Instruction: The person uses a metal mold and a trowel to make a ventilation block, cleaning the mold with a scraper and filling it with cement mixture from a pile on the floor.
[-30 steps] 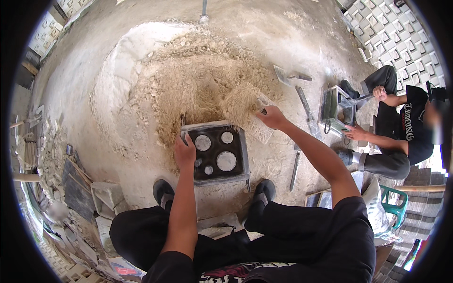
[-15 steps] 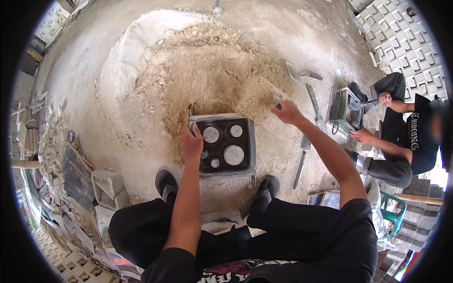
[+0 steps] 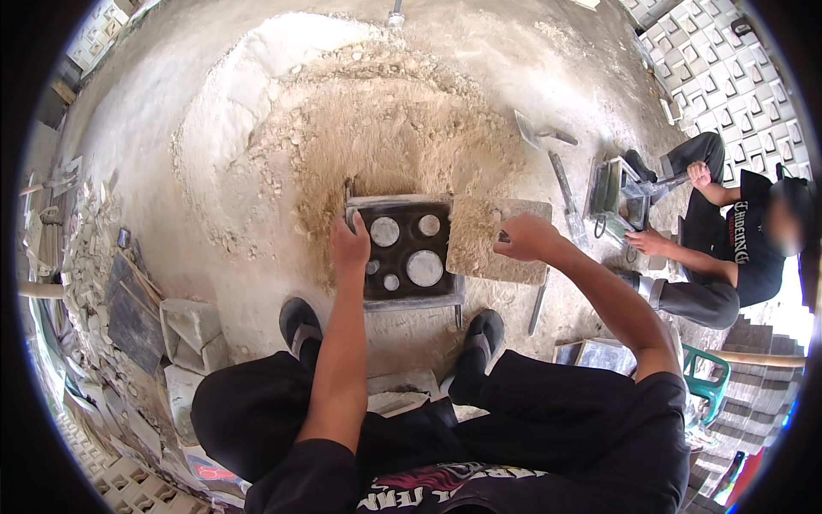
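Note:
On the ground between my feet sits a dark, box-shaped mould [image 3: 401,298] with several pale round discs of different sizes inside. My left hand [image 3: 350,244] is closed on the mould's left rim, with the thumb toward its inside. In my right hand [image 3: 528,237] is the grip of a flat, square plate tool [image 3: 535,267], held level beside the mould's right edge. Loose sandy powder [image 3: 469,230] lies on the left part of the plate. Beyond the mould spreads a wide heap of tan powder [image 3: 377,128].
At right, a co-worker [image 3: 753,231] sits with both hands at another metal mould [image 3: 618,201]. Trowels [image 3: 531,133] and a long bar [image 3: 563,182] lie between us. Hollow concrete blocks [image 3: 193,330] and rubble [image 3: 86,265] are on the left. A green plastic stool [image 3: 707,381] stands at lower right.
My right hand has brought the plate tool from the heap's edge nearer, to the mould's right side, with powder on it. The left hand stays on the mould's rim.

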The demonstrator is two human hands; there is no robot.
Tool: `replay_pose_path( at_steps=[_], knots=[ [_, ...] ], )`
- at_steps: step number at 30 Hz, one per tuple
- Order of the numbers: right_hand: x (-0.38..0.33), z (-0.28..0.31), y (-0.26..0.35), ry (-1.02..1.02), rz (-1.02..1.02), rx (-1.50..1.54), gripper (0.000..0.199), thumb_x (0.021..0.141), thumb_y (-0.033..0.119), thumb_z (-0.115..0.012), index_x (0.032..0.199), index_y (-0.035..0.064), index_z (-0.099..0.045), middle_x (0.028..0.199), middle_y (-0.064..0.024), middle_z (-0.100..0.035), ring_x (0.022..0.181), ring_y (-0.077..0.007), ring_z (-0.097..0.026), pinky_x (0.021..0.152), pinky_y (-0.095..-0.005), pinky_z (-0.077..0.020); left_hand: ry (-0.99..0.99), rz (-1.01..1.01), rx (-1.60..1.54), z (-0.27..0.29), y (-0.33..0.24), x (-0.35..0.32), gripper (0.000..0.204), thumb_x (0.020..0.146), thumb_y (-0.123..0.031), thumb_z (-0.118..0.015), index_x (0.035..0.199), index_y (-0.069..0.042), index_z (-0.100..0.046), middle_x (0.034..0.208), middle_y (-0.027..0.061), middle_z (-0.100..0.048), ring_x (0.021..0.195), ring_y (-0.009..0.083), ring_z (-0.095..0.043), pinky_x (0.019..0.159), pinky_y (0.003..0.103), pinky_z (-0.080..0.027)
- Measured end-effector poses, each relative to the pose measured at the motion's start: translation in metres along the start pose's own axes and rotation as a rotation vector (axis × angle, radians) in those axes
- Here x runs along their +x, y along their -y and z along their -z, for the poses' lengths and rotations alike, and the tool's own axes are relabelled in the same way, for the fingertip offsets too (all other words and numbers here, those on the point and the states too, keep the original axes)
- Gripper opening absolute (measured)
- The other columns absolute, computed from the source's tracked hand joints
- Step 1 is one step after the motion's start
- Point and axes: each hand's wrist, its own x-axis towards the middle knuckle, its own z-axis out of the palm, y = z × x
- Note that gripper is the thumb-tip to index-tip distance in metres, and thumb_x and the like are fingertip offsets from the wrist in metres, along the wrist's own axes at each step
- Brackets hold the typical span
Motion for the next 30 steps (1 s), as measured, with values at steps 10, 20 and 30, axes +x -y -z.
replay_pose_path(
  at_steps=[10, 20, 30],
  knots=[
    [-0.005, 0.006, 0.024, 0.065, -0.019, -0.086, 0.048, 0.086, 0.050, -0.066, 0.095, 0.0028, -0.071, 0.096, -0.0183, -0.071, 0.092, -0.0373, -0.069, 0.081, -0.0467, -0.0561, 0.024, 0.008, -0.019, 0.000, -0.003, -0.001, 0.054, 0.099, -0.043, -0.045, 0.125, 0.004, -0.053, 0.119, 0.0289, -0.060, 0.114, 0.0455, -0.056, 0.097, 0.050, -0.044],
    [-0.011, 0.012, 0.025, 0.119, -0.037, -0.070, 0.046, 0.085, 0.047, -0.067, 0.093, 0.0026, -0.072, 0.094, -0.0194, -0.071, 0.089, -0.0370, -0.069, 0.079, -0.0470, -0.0563, 0.029, 0.015, 0.015, -0.004, -0.002, 0.001, 0.056, 0.100, -0.045, -0.044, 0.129, 0.001, -0.052, 0.122, 0.0283, -0.060, 0.116, 0.0451, -0.056, 0.096, 0.051, -0.044],
    [-0.021, 0.008, 0.029, 0.129, 0.032, -0.025, 0.048, 0.084, 0.050, -0.065, 0.093, 0.0026, -0.072, 0.090, -0.0212, -0.070, 0.089, -0.0386, -0.068, 0.079, -0.0483, -0.0550, 0.029, 0.032, 0.025, 0.007, -0.010, -0.002, 0.053, 0.099, -0.043, -0.046, 0.122, 0.004, -0.055, 0.120, 0.0277, -0.060, 0.114, 0.0443, -0.056, 0.096, 0.050, -0.044]
  ],
)
